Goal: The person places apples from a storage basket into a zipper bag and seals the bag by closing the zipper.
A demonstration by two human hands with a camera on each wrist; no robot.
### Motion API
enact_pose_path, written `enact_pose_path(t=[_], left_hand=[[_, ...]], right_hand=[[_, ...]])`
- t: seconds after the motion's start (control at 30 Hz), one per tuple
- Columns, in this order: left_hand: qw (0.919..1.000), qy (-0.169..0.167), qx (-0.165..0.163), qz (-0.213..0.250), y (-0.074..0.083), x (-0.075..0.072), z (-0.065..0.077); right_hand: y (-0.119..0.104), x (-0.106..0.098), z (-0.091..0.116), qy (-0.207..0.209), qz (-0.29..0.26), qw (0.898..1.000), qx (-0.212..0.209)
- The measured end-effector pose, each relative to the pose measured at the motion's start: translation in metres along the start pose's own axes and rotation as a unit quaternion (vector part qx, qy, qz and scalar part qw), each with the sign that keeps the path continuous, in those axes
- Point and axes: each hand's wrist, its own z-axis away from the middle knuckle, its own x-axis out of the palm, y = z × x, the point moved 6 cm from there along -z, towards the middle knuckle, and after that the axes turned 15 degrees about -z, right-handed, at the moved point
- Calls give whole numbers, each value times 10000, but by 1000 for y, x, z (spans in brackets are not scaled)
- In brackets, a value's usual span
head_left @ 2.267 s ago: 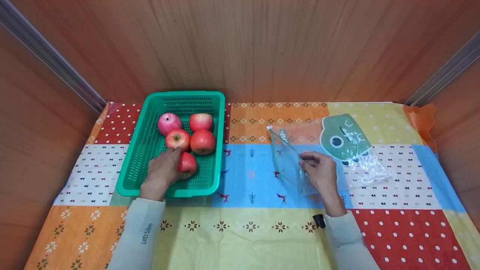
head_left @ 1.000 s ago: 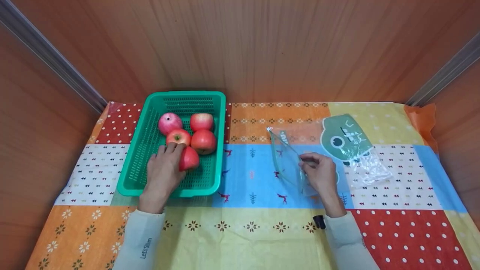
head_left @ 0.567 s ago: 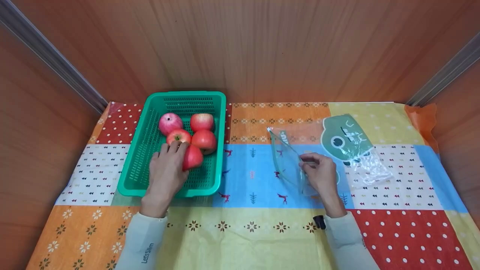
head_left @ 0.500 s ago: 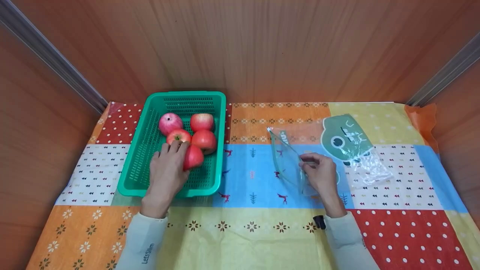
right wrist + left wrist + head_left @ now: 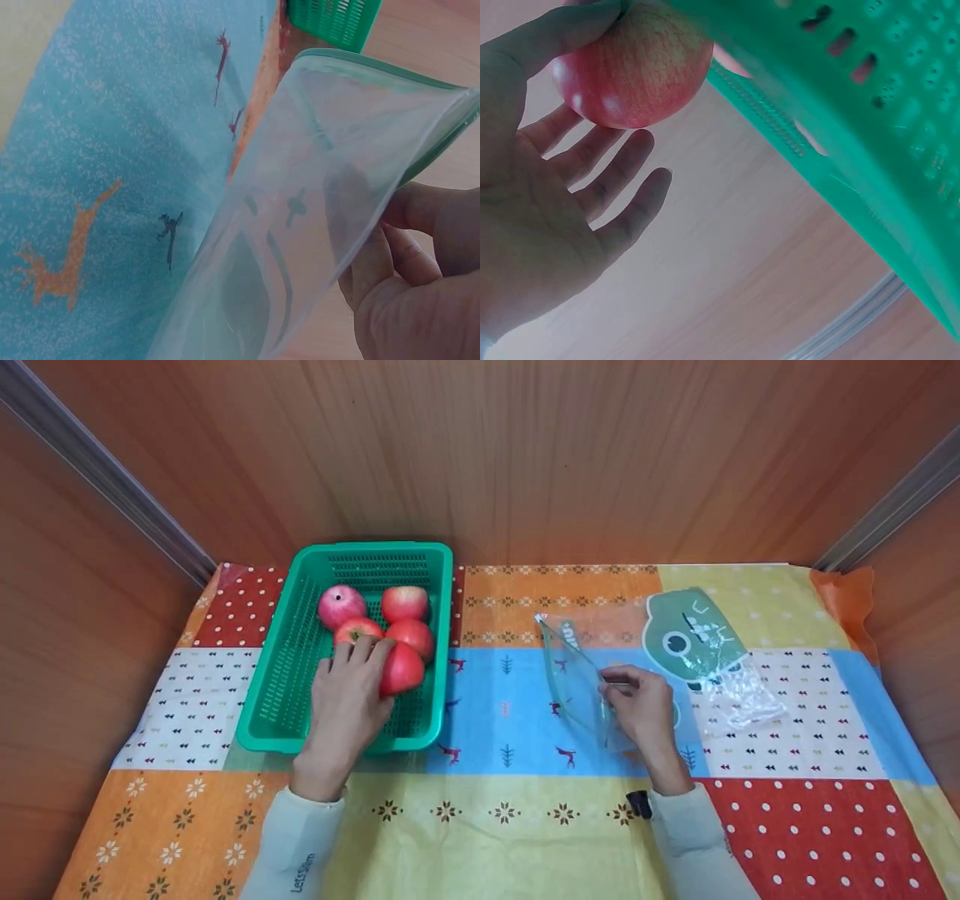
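My left hand (image 5: 350,686) grips a red apple (image 5: 403,669) between thumb and fingers, above the near part of the green basket (image 5: 251,709). In the left wrist view the apple (image 5: 641,71) sits against the fingertips, close to the basket's side. Several other apples (image 5: 406,604) lie behind it in the basket. My right hand (image 5: 642,705) pinches the edge of a clear zip bag (image 5: 574,675) with a green frog print (image 5: 686,634). The right wrist view shows the bag's mouth (image 5: 375,64) spread apart, with thumb and fingers on its rim.
A patchwork tablecloth (image 5: 502,840) covers the table. Wooden panels (image 5: 562,465) stand behind it and at both sides. The basket is at the left and the bag at the right, with a strip of blue cloth (image 5: 499,712) between them.
My left hand has lifted the apple and shifted it to the right and slightly away, nearer the basket's right side. The right hand and the bag have stayed in place.
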Motion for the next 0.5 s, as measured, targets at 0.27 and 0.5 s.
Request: enact_pose_path(t=[0.27, 0.5], left_hand=[[9999, 85, 26, 146, 12, -15, -3], [9992, 45, 50, 383, 22, -24, -3]], right_hand=[[0, -1, -1, 47, -50, 10000, 32], [1, -1, -1, 18, -88, 9999, 53]])
